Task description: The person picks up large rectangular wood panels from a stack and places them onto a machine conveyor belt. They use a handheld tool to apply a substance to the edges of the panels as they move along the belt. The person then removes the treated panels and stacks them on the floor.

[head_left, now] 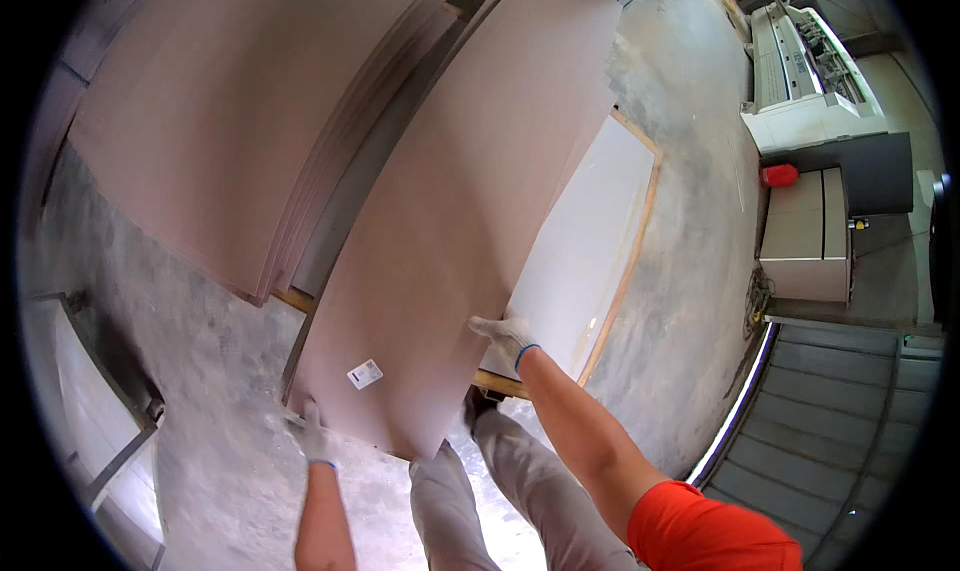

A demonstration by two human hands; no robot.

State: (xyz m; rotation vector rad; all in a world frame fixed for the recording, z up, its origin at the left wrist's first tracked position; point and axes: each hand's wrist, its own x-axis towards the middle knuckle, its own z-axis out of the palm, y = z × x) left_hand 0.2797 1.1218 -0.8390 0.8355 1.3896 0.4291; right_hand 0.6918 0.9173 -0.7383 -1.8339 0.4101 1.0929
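Observation:
A long pinkish-brown panel (420,261) with a small white label (365,374) near its close end stretches away from me. My left hand (313,438), in a pale knitted glove, grips the panel at its near left corner. On the right long edge, my right hand (507,337), gloved with a blue cuff, holds the panel with the thumb on top; the fingers beneath are partly hidden. At least one more sheet edge shows under its far right side. Below lies a pale grey board (590,241) on a wooden-edged base (636,233).
A stack of similar brown panels (230,111) stands to the left. Concrete floor (690,241) runs along the right, toward a white machine (810,76), a cabinet (805,226) and a red object (779,175). A metal-framed rack (95,401) is at the lower left.

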